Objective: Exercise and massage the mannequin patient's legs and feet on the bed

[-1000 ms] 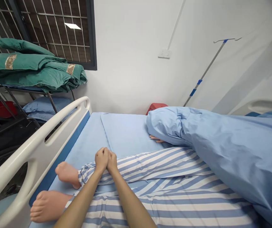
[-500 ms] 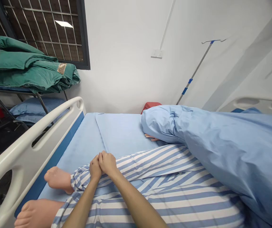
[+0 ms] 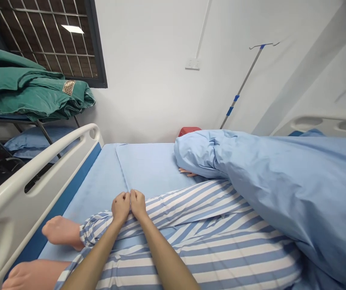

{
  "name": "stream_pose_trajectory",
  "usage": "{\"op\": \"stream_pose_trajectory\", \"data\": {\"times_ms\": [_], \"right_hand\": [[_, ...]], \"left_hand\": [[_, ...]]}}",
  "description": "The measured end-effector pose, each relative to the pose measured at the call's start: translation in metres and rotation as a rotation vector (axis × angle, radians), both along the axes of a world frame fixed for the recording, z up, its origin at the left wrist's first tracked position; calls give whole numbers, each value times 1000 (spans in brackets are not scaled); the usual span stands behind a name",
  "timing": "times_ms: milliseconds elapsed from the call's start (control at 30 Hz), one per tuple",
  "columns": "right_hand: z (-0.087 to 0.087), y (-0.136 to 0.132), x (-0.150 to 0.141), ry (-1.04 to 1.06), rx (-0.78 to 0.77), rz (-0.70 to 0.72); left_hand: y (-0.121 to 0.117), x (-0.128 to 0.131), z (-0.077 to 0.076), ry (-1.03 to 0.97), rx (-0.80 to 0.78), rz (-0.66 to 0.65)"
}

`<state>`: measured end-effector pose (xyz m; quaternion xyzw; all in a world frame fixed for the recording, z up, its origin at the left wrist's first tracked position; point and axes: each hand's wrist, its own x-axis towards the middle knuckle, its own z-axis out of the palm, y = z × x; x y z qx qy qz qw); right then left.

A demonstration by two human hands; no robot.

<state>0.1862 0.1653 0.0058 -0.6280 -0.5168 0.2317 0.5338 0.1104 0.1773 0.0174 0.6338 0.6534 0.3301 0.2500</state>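
Note:
A figure lies on the bed in blue-and-white striped pyjama trousers [image 3: 191,209], with bare feet [image 3: 61,232] towards the near left. My left hand [image 3: 121,207] and my right hand [image 3: 138,204] are closed side by side, pinching the striped cloth at the upper edge of the nearer leg. A blue sheet [image 3: 266,189] covers the figure's far side and hides the upper body. Fingers of the figure's hand [image 3: 186,172] show from under the sheet's bunched end, well beyond my hands.
A white bed side rail [image 3: 30,181] runs along the left, beside the blue mattress sheet. Green folded quilts [image 3: 24,88] and a blue pillow [image 3: 40,143] sit on a metal rack. Behind stand a barred window [image 3: 40,40], a drip pole [image 3: 239,88] and a red object [image 3: 189,131].
My hands, pressed together a second ago, now sit slightly apart on the cloth. The whole scene has shifted left and upward in the view as my head moved.

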Motion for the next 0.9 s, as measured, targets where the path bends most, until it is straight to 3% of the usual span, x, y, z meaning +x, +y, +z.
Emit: {"op": "stream_pose_trajectory", "data": {"times_ms": [133,333,433,600,667,900], "right_hand": [[-4,5,7,198,32,-4],[-8,9,8,258,10,8],[0,5,10,80,-50,-28],[16,-10,28,-461,-90,24],[13,-15,35,-509,-92,29],[-5,-13,46,-202,-7,5]], "left_hand": [[-3,20,-5,-223,5,29],[-10,23,-21,-52,24,36],[-8,20,-22,-50,19,17],[-9,24,-20,28,-25,-10],[-12,26,-19,72,-45,10],[-13,36,-8,29,-13,48]]}}
